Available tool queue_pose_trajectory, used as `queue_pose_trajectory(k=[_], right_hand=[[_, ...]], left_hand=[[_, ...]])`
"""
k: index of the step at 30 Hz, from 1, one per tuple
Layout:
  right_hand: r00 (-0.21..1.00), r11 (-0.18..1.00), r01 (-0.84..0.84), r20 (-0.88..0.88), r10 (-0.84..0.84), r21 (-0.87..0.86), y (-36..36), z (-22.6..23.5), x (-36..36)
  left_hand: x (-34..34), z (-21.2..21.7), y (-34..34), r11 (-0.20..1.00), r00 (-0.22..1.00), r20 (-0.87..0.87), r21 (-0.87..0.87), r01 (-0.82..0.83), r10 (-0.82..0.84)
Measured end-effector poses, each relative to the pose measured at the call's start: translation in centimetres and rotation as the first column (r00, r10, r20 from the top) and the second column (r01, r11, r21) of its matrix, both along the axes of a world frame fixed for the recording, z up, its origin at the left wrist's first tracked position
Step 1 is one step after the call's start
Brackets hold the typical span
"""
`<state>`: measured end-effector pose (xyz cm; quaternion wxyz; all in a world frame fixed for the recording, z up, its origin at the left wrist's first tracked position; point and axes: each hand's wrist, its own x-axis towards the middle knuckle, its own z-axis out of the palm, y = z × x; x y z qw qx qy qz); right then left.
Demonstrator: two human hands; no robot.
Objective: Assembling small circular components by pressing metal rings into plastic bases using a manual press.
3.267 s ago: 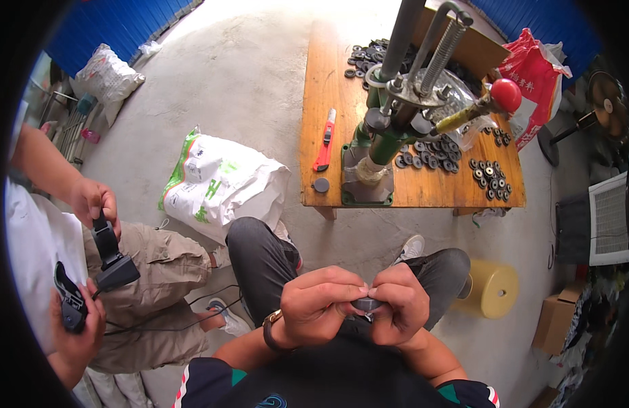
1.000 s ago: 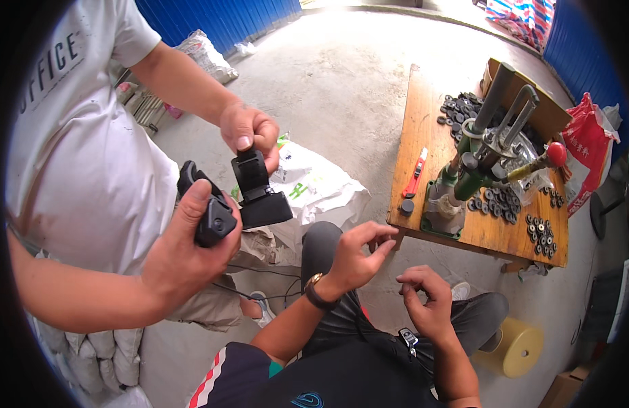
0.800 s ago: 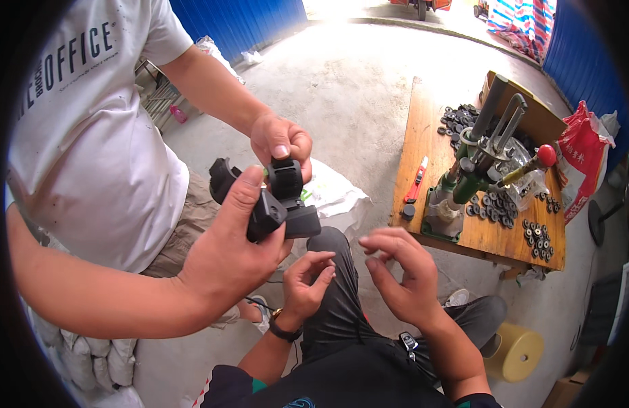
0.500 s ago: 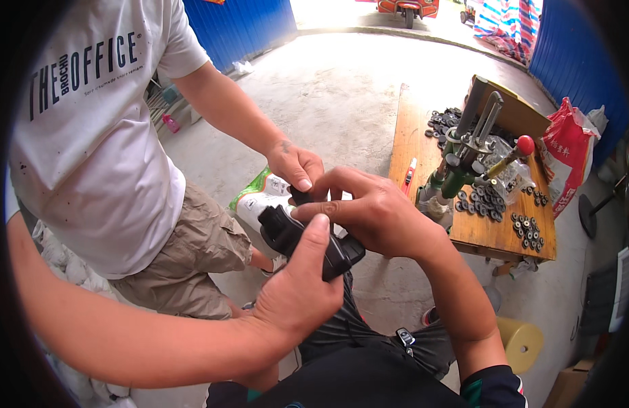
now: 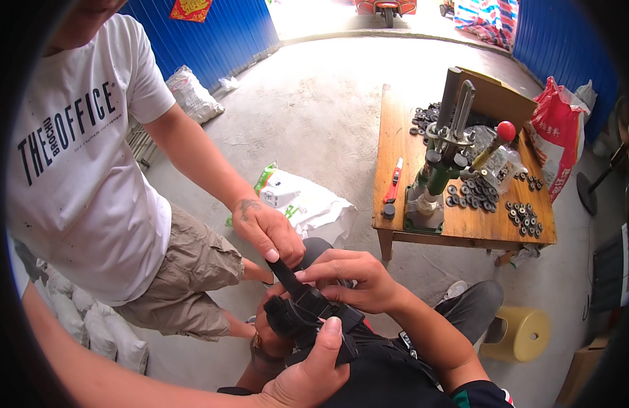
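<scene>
A black device with a strap (image 5: 321, 306) is held between several hands, in front of my dark shirt. My right hand (image 5: 362, 275) bends its fingers and thumb round the base of the black strap (image 5: 287, 279). My left hand (image 5: 273, 330), with a band at its wrist, lies beside and beneath the device; its fingers are mostly hidden. A co-worker in a white T-shirt pinches the strap's upper end in one hand (image 5: 270, 231). That person's other hand (image 5: 311, 377) grips the device's lower side, thumb on top.
To the right stands a wooden table (image 5: 389, 231) with a green hand press (image 5: 443, 170), small black wheels (image 5: 474, 194) and a red cutter knife (image 5: 394, 180). A yellow stool (image 5: 515, 333) is at lower right, a white-green sack (image 5: 301, 197) on the floor ahead.
The device and the hands on it sit lower in the view. The co-worker's upper hand now holds the strap stretched away from the device. My left wrist has come into sight.
</scene>
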<state>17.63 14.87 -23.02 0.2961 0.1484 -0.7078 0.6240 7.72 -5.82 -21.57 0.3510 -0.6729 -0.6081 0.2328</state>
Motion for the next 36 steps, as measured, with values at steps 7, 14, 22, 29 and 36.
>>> queue_pose_trajectory(k=[7,14,22,29,36], right_hand=[[0.996,0.728,-0.084,-0.081,0.039,-0.680,-3.3,-5.9,1.4],[0.851,0.879,0.420,-0.239,-0.468,-0.223,-4.4,-6.3,-3.9],[0.909,0.925,0.197,-0.294,-0.296,-0.325,-5.2,-5.3,-4.4],[0.832,0.890,0.450,-0.325,-0.449,-0.076,-5.6,-3.9,-1.8],[0.805,0.850,0.518,-0.393,-0.444,0.100,-6.5,-2.5,0.1]], left_hand=[[-2.2,2.5,3.3,0.995,0.963,0.262,0.084,0.046,-0.066],[-2.8,5.4,8.3,0.987,0.861,0.494,0.157,0.046,-0.119],[-6.2,6.7,6.7,0.965,0.433,0.884,0.071,0.252,-0.178],[-4.6,9.0,5.2,0.934,0.354,0.935,-0.112,0.340,-0.017],[-2.6,9.9,4.7,0.968,0.257,0.953,-0.201,0.147,0.159]])
